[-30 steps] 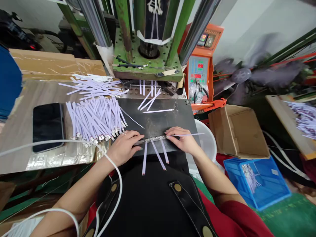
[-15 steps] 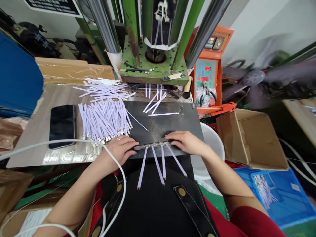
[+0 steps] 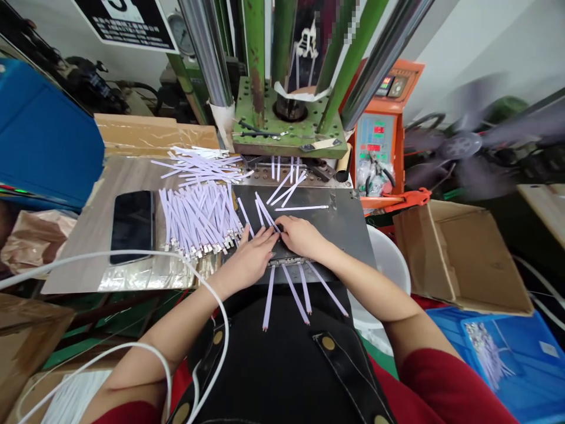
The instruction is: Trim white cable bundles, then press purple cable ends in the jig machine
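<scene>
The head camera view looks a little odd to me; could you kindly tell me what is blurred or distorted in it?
In the head view, the electric fan is smeared by motion blur, the steel press columns lean from wide-angle distortion, and the foil sheet shows soft glare, while the left hand and right hand look fairly sharp.

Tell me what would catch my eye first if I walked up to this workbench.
A heap of thin lilac-white strips with metal ends fills the bench on the left, beside a dark metal plate. On that plate, the left hand and right hand meet above a small metal bar with more strips sticking out toward the person. Behind rises a green press, with an orange control box to its right.
</scene>
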`<action>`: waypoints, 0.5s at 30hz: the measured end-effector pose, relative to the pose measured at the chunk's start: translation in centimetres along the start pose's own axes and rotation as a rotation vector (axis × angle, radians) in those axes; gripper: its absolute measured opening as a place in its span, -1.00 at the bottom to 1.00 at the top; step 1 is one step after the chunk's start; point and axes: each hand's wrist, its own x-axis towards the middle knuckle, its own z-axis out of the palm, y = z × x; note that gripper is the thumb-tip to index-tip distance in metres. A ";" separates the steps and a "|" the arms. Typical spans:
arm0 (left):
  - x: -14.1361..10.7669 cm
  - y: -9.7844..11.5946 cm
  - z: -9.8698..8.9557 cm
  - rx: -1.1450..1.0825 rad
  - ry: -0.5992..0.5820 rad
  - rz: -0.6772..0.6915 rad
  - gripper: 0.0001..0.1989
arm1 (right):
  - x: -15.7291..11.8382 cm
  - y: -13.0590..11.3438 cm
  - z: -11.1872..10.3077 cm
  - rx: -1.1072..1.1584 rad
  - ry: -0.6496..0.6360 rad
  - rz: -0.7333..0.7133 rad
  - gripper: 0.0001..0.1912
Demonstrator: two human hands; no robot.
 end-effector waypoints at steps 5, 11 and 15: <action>-0.5 -1.0 -1.1 0.119 0.092 -0.157 -0.46 | -0.7 1.2 0.2 0.173 0.052 -0.135 -0.47; -0.6 -0.2 0.3 0.085 0.112 -0.147 -0.55 | 0.1 -0.4 1.3 0.094 0.014 -0.272 -0.61; -0.7 -0.2 0.2 0.025 0.078 -0.092 -0.60 | -0.9 -0.8 1.0 0.070 -0.063 -0.298 -0.65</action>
